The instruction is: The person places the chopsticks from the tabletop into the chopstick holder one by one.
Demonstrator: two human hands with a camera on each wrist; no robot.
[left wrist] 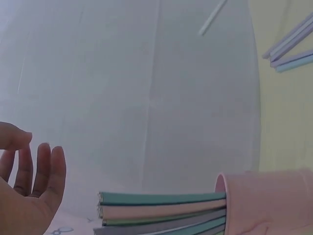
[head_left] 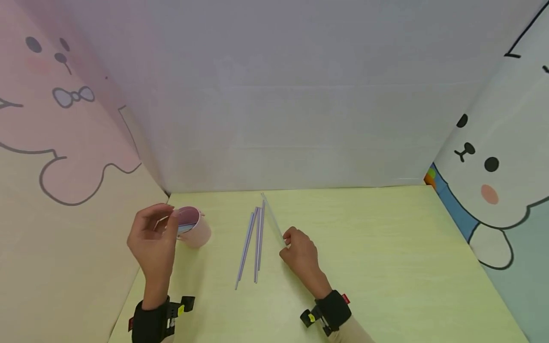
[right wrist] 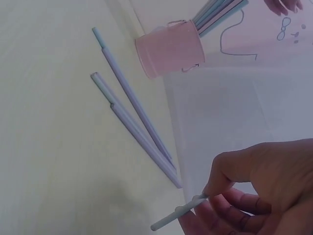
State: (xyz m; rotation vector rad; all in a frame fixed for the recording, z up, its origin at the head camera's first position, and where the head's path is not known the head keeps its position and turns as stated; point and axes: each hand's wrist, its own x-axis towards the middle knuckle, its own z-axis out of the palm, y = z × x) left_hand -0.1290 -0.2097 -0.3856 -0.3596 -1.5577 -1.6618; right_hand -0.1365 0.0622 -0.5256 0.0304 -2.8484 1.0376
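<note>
My right hand point(head_left: 302, 255) pinches one end of a thin pale stick point(right wrist: 168, 219) between thumb and fingers; its other end points up and away to the left. Left of that hand, several thin lilac sticks point(right wrist: 143, 142) lie close together on the table, some paired with a pale green one. My left hand point(head_left: 152, 243) is raised beside a small pink bucket point(head_left: 199, 233), fingers loosely bent and nothing seen between them. It overlaps the bucket's rim in the head view. Several coloured sticks point(left wrist: 161, 199), teal, pink, green and grey, stick out of the bucket.
A pale yellow table point(head_left: 386, 257) extends to the right of my right hand. Behind it rises a plain white backdrop point(head_left: 300, 119), with cartoon-printed sheets at the left and right sides. A black camera band point(head_left: 150, 321) sits on each wrist.
</note>
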